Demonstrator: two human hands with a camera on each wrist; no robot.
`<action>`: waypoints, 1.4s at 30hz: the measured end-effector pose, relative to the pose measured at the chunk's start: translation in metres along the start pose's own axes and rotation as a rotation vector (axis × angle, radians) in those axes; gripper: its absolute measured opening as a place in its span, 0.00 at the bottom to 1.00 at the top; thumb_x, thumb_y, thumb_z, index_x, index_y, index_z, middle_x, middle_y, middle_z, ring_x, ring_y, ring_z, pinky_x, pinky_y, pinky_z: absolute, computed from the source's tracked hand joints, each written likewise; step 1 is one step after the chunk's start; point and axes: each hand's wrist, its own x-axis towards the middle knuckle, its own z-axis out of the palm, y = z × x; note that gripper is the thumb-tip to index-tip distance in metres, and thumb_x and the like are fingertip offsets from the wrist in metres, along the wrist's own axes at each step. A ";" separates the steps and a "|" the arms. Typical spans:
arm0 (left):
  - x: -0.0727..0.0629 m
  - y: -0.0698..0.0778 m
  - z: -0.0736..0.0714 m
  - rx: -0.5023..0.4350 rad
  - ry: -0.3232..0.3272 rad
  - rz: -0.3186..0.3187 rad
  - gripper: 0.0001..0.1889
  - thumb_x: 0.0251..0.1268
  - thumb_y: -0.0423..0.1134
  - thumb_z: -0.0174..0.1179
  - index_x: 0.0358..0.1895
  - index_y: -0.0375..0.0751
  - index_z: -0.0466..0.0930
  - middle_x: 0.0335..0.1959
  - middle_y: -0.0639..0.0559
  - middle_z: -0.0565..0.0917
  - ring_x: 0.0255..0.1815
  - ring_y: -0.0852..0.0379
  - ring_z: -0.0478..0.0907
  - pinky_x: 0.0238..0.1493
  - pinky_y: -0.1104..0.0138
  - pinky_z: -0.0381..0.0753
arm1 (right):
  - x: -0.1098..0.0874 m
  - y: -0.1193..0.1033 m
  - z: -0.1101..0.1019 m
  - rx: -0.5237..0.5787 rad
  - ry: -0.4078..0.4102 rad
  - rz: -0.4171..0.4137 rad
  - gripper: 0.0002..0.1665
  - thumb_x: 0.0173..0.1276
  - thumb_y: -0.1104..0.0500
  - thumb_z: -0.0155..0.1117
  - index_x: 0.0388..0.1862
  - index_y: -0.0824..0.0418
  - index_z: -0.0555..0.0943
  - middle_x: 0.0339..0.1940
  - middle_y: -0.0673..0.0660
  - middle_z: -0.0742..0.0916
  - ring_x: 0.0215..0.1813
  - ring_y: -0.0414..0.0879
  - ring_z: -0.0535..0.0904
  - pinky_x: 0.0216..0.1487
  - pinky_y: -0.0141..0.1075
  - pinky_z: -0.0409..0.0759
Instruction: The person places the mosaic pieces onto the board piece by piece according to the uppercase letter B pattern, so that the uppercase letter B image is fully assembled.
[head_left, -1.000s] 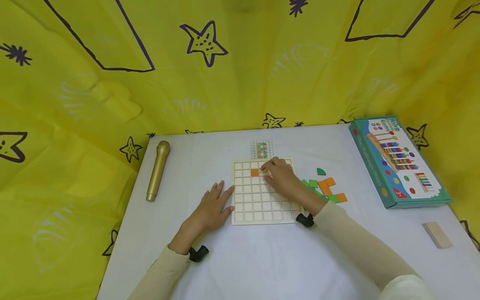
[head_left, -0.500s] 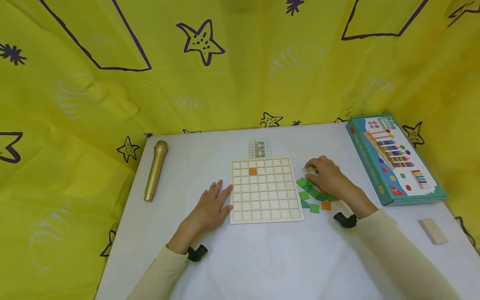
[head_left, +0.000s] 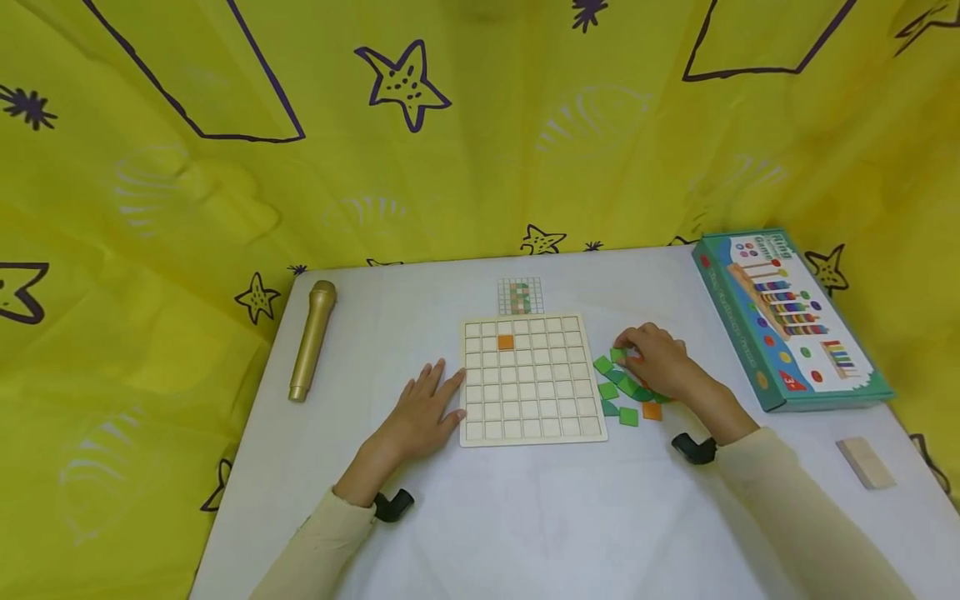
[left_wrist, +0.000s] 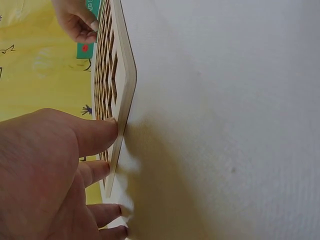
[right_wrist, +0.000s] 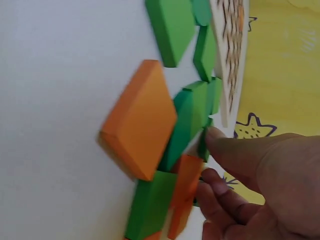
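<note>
Board (head_left: 540, 400) in the middle of the white table (head_left: 510, 517), flat, its raised strips splitting it into seven columns of little compartments, and one has a tenant: an orange square (head_left: 506, 342), lying flat in the third cell from the left, second row from the far edge!

Over on the near left, the left hand (head_left: 420, 417) is spread wide, fingers straight, gripping nothing, thumb and forefinger touching the board's left edge, remaining fingertips down by the table.

And look right! The right hand (head_left: 654, 360) is over the loose tiles (head_left: 632, 390), a crowd of green and orange pieces just beside the board's right edge. Its fingers are half curled, with a green square (head_left: 617, 356) right at the fingertips; from the right wrist, the thumb meets the edge of a green piece (right_wrist: 204, 145), but whether it's truly pinched, I can't tell.

Just beyond the far edge, a small card (head_left: 520, 296) carries a printed grid with a green and orange figure. Far right, the teal game box (head_left: 791, 321) lies shut, contents hidden, a wooden block (head_left: 866, 462) near its closest corner. Out left, a gold microphone (head_left: 312, 342) lies well apart from the board.
</note>
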 end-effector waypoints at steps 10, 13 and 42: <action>-0.001 0.000 0.001 -0.004 0.016 0.017 0.35 0.83 0.52 0.53 0.86 0.48 0.56 0.87 0.34 0.48 0.88 0.33 0.42 0.82 0.36 0.48 | 0.005 -0.002 0.005 0.028 0.004 -0.002 0.19 0.79 0.62 0.62 0.64 0.69 0.78 0.62 0.72 0.79 0.64 0.67 0.74 0.59 0.63 0.68; -0.001 0.000 0.000 -0.008 0.017 0.016 0.34 0.83 0.51 0.53 0.86 0.48 0.56 0.87 0.34 0.48 0.88 0.33 0.42 0.83 0.36 0.48 | 0.005 -0.001 0.006 0.032 0.011 -0.009 0.19 0.80 0.63 0.61 0.64 0.69 0.78 0.60 0.71 0.79 0.62 0.66 0.74 0.61 0.62 0.69; -0.001 -0.001 0.001 0.000 0.007 0.005 0.35 0.84 0.53 0.52 0.86 0.50 0.55 0.87 0.35 0.47 0.88 0.34 0.42 0.83 0.37 0.47 | 0.042 -0.052 0.017 0.153 -0.003 -0.087 0.20 0.83 0.62 0.58 0.68 0.70 0.76 0.61 0.70 0.76 0.59 0.61 0.78 0.64 0.56 0.78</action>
